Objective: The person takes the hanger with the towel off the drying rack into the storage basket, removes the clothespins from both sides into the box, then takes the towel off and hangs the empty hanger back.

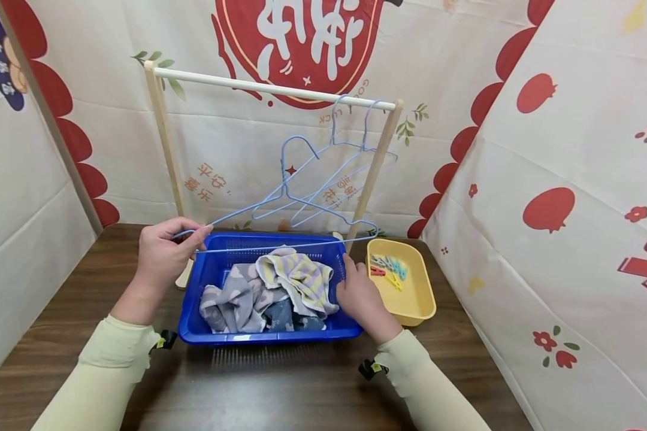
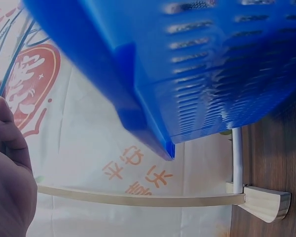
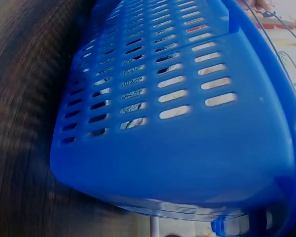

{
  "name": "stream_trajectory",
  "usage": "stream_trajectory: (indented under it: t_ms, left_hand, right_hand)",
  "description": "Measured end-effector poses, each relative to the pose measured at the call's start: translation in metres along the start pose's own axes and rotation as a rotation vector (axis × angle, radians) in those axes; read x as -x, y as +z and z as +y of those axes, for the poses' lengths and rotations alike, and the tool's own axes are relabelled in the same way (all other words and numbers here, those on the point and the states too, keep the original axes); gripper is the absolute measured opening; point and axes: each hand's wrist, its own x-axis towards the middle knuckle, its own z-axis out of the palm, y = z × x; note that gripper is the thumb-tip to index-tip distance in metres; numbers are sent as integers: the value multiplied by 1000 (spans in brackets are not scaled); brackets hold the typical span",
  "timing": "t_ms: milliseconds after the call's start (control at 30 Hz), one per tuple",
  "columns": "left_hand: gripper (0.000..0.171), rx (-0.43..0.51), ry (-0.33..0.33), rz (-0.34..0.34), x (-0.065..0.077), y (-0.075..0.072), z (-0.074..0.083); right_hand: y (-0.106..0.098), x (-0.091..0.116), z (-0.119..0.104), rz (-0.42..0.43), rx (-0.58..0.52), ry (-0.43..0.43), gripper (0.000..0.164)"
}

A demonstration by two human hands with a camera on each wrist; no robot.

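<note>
In the head view my left hand [image 1: 164,248] pinches a blue wire clothes hanger [image 1: 284,193] by its left end. The hanger hangs over the back of a blue plastic basket [image 1: 205,340], hook upward. My right hand [image 1: 363,296] grips the basket's right rim, its fingertips partly hidden. Inside the basket lie a grey patterned cloth [image 1: 242,299], a yellow-and-grey checked towel [image 1: 299,275] and a dark blue-grey cloth [image 1: 280,315]. In the left wrist view my left hand [image 2: 10,163] shows at the left edge. The right wrist view shows the slotted basket wall [image 3: 153,153].
A wooden rack with a white top bar [image 1: 264,88] stands behind the basket. Two more blue hangers [image 1: 331,143] hang at its right end. To the right, a yellow tray [image 1: 417,299] holds several coloured clothespins [image 1: 390,269]. Printed cloth walls surround the brown table [image 1: 269,395].
</note>
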Motion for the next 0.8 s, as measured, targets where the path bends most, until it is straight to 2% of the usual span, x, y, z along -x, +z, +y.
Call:
stream_trajectory:
  t_ms: [200, 400, 533, 667, 700, 800]
  left_hand:
    - [4, -3, 25, 14, 1, -3, 1]
    - [5, -7, 77, 48, 1, -13, 11]
    - [5, -16, 116, 126, -2, -23, 16]
    - [6, 0, 139, 231, -6, -31, 23]
    - [8, 19, 147, 260, -7, -33, 25]
    - [17, 154, 182, 341, -11, -38, 32]
  right_hand:
    - [1, 0, -1, -30, -22, 12, 67]
    - [4, 2, 1, -21, -28, -6, 67]
    - [3, 3, 1, -22, -35, -3, 67]
    - [2, 3, 0, -37, -45, 18, 67]
    - [1, 3, -1, -42, -46, 23, 67]
    - [0, 3, -2, -47, -51, 28, 67]
